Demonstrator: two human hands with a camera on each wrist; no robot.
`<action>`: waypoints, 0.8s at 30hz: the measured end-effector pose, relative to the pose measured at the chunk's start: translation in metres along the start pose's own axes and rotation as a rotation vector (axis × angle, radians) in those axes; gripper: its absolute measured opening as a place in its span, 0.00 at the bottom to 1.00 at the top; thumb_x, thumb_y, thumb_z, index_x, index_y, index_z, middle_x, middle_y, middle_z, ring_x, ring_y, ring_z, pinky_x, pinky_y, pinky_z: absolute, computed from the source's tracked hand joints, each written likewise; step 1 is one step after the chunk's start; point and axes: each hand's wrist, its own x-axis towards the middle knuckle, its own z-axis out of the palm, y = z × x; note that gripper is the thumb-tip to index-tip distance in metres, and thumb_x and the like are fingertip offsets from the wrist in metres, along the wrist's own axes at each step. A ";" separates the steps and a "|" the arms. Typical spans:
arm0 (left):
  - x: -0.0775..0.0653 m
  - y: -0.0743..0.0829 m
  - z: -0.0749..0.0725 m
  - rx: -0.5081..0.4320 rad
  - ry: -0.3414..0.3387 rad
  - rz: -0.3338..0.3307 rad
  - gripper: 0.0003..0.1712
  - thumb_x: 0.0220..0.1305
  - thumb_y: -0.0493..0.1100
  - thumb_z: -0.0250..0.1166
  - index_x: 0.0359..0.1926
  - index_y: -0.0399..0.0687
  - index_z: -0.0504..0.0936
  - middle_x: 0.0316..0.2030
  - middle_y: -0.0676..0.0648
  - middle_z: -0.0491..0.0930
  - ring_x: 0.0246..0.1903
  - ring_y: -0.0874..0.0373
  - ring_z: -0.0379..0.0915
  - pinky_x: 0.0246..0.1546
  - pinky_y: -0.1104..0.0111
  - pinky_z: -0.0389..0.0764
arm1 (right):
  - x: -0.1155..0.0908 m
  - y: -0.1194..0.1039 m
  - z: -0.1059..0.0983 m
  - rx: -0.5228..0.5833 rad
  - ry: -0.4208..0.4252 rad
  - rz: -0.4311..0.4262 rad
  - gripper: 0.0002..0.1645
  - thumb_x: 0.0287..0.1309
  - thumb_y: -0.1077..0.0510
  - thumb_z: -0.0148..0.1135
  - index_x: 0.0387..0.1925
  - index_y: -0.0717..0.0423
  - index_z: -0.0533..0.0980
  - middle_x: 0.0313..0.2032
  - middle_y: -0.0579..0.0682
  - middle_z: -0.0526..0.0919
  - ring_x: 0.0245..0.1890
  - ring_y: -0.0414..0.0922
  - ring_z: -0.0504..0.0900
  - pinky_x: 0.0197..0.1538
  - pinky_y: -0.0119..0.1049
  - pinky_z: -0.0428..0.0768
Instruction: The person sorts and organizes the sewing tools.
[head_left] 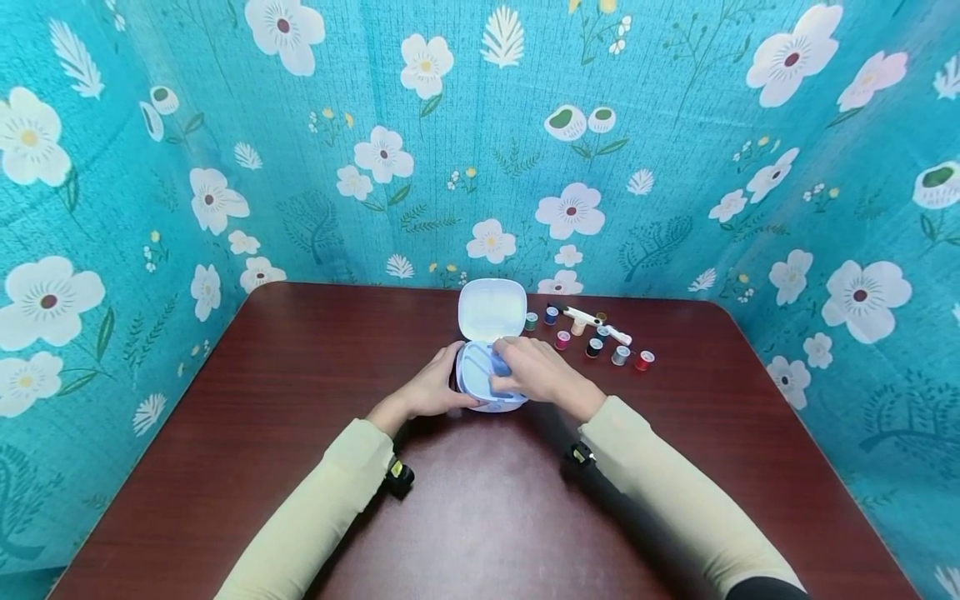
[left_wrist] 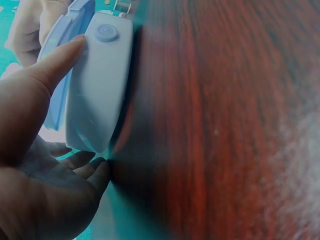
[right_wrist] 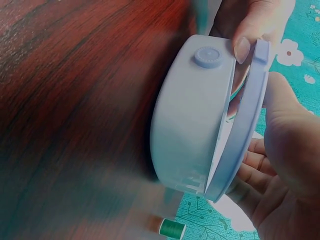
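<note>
Pale sleeves, nearest in the head view, lead to the left hand and right hand at an open white case on the table, its blue tray tilted over the base. Left wrist view: thumb and fingers bracket the case's end, a steady hold for a shell (probably light, stiff, slightly slick plastic). Right wrist view: the right hand grips the tray, whose raised rim seems the best purchase.

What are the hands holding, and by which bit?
The left hand holds the box by its left side. The right hand holds the tray from above; the exact spot is hidden.
</note>
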 end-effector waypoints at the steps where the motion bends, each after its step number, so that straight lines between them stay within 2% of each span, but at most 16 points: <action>1: 0.000 -0.001 0.000 0.001 -0.001 -0.003 0.62 0.54 0.50 0.80 0.79 0.39 0.51 0.70 0.36 0.60 0.68 0.44 0.61 0.70 0.51 0.64 | -0.001 0.000 0.000 0.000 0.004 0.000 0.22 0.60 0.45 0.68 0.44 0.58 0.79 0.24 0.45 0.72 0.24 0.42 0.72 0.26 0.32 0.70; 15: 0.000 0.004 0.000 -0.018 0.006 -0.021 0.63 0.52 0.50 0.81 0.79 0.40 0.52 0.70 0.37 0.61 0.68 0.45 0.61 0.70 0.51 0.64 | -0.005 -0.003 -0.006 -0.053 0.057 -0.018 0.23 0.59 0.46 0.69 0.46 0.59 0.79 0.26 0.45 0.73 0.25 0.42 0.72 0.25 0.32 0.69; 24: 0.001 0.001 0.000 -0.029 -0.009 -0.025 0.63 0.53 0.51 0.80 0.79 0.40 0.51 0.71 0.37 0.59 0.70 0.45 0.58 0.71 0.51 0.62 | -0.009 -0.008 -0.010 -0.085 0.074 -0.039 0.23 0.58 0.45 0.68 0.45 0.59 0.79 0.27 0.45 0.74 0.24 0.42 0.71 0.24 0.32 0.68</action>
